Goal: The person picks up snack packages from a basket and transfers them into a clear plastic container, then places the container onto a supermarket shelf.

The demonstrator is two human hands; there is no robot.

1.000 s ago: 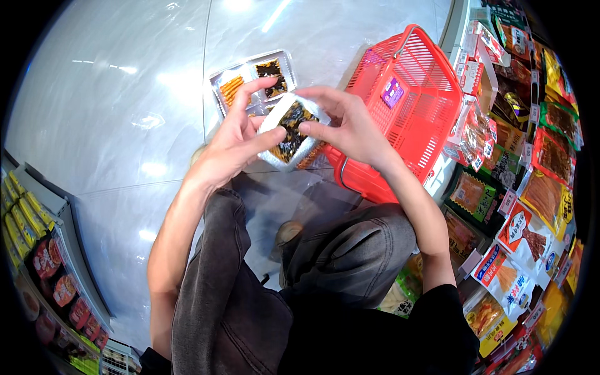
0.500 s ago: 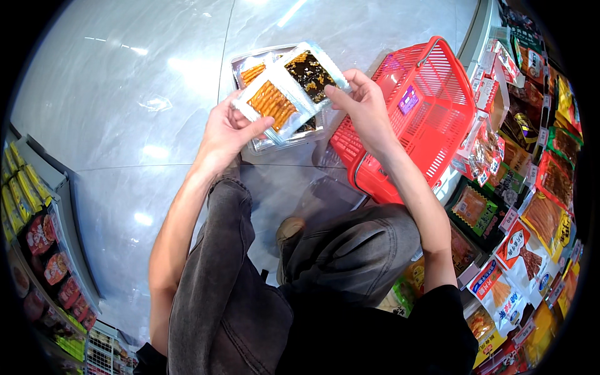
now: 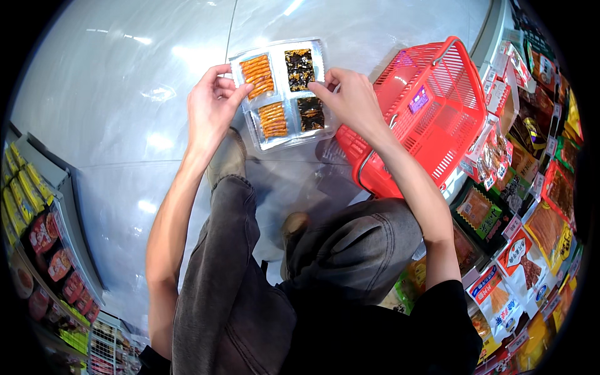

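Snack packs (image 3: 284, 94) pinched between left hand (image 3: 209, 109) and right hand (image 3: 350, 100), seemingly four.

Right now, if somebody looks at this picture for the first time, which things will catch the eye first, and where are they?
First comes the clear snack pack near the top centre, its four pockets filled with orange sticks and dark pieces, held over the shiny grey floor by the left hand and the right hand. Next is the red basket on the floor, just right of the pack. Colourful snack bags crowd the shelves along the right edge.
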